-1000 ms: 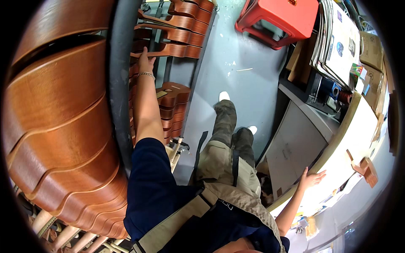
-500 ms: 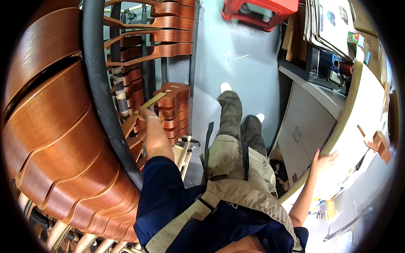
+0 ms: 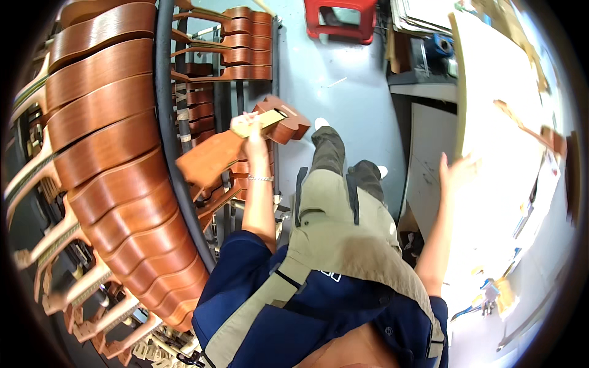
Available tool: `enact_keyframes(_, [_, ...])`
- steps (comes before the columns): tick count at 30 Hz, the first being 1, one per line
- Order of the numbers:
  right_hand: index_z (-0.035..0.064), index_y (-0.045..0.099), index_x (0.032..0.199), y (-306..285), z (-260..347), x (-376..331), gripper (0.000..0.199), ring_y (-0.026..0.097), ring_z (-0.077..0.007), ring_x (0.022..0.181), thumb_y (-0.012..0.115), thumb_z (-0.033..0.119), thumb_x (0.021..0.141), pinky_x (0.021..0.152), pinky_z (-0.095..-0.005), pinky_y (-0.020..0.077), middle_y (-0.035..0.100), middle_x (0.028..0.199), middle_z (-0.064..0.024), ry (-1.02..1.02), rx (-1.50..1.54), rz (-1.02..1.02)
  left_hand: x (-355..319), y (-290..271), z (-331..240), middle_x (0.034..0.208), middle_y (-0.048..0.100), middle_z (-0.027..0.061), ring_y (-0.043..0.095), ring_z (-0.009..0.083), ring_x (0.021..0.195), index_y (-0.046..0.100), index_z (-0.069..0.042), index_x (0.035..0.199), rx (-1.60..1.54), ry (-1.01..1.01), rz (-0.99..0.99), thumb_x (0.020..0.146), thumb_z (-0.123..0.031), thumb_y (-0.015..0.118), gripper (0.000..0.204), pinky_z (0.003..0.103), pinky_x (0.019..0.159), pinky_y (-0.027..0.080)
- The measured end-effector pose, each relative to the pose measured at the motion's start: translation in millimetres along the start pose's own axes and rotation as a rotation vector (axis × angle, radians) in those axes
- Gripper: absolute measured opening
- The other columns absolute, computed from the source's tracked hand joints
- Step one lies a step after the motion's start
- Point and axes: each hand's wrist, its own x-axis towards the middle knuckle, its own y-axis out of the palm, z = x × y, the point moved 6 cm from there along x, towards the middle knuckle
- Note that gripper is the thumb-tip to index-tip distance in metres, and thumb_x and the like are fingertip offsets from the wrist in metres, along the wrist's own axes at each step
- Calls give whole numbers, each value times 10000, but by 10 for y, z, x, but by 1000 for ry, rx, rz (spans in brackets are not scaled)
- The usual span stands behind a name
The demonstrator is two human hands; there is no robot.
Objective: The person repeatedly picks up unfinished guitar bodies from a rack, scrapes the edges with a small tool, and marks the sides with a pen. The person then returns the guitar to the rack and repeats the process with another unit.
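Left hand (image 3: 253, 136): fingers closed on guitar neck (image 3: 242, 144), now lifted off rack (image 3: 184, 92) | Right hand (image 3: 455, 173): fingers spread, empty, raised from surface (image 3: 491, 122)

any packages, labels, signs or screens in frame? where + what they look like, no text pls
No screens or signs that I can make out.
Stack of flat printed sheets or boards: top right on a shelf above the grey cabinet, pale with darker edges.
Small blue box-like item: just below that stack; too blurred to identify.
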Motion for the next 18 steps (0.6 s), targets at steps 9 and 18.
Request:
enact_keyframes(9, [44,400,1310,-631,-645,-595,516,293,-262,1299,438,382,923,1059,-377,223,336,1384,-166,98,1517,338,-957,751,-2803,529,326,-20,318,104,489,340,-141,580,-1039,70,585,705,-207,582,280,257,545,363])
enact_keyframes(18, [37,319,1331,-769,-1900,-1329,652,432,-226,1187,276,539,918,964,-350,379,416,1316,-112,663,2317,58,-1977,2301,-2923,547,370,-33,390,102,505,393,-121,625,-1372,-472,862,735,-211,628,275,241,624,416])
